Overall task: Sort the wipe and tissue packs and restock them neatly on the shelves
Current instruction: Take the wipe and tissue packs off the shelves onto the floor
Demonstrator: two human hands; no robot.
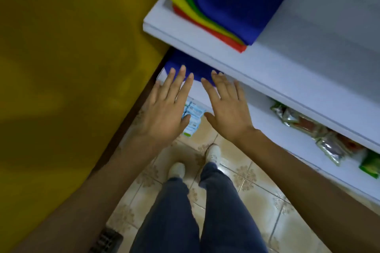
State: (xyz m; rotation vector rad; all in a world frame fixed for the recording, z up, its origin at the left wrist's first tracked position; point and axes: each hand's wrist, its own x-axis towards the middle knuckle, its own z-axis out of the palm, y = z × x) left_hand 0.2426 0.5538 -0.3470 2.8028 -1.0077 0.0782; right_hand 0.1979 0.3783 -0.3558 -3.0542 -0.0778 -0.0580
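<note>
On my feed both hands reach forward, palms down, fingers straight and slightly apart, holding nothing. The left hand [164,109] and right hand [226,111] hover side by side, fingertips over the near edge of a blue cloth [193,66] on the white shelf [265,127]. Between and below them I see pale blue wipe packs [193,117] piled together, possibly on a lower shelf, though the blur hides it. Foil packets [308,127] lie further right.
</note>
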